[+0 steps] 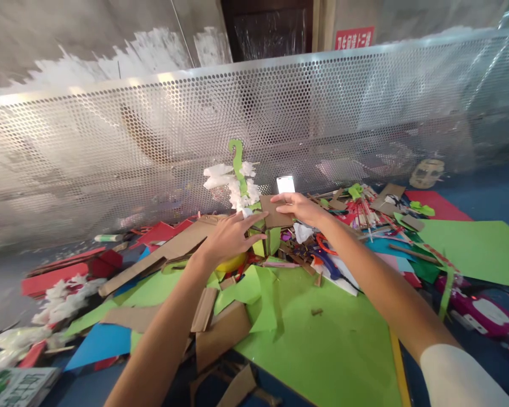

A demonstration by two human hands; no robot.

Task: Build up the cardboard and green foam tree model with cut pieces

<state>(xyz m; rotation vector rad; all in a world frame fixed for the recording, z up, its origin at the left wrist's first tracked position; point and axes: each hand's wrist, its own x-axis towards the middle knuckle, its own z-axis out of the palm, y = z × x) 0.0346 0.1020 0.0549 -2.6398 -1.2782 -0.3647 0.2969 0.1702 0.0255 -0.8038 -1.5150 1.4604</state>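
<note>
My left hand [237, 234] reaches in from the lower left, its fingers spread beside a piece of green paper and the base of a white fluffy decoration. That decoration [240, 189] stands upright, with a curled green paper strip [236, 155] rising from it. Between my two hands is a square of brown cardboard [271, 213]. My right hand [299, 208] has its fingers on the cardboard's right side, holding it. A lit phone screen [285, 185] shows just behind my right hand. Below both hands lies a large green sheet [318, 333].
A perforated metal panel [173, 130] runs across behind the pile. Cardboard strips [165, 254], a blue glue gun [328, 264], scissors with orange handles [324, 244] and a magenta device [479, 308] lie around. A red box [72, 271] sits at left.
</note>
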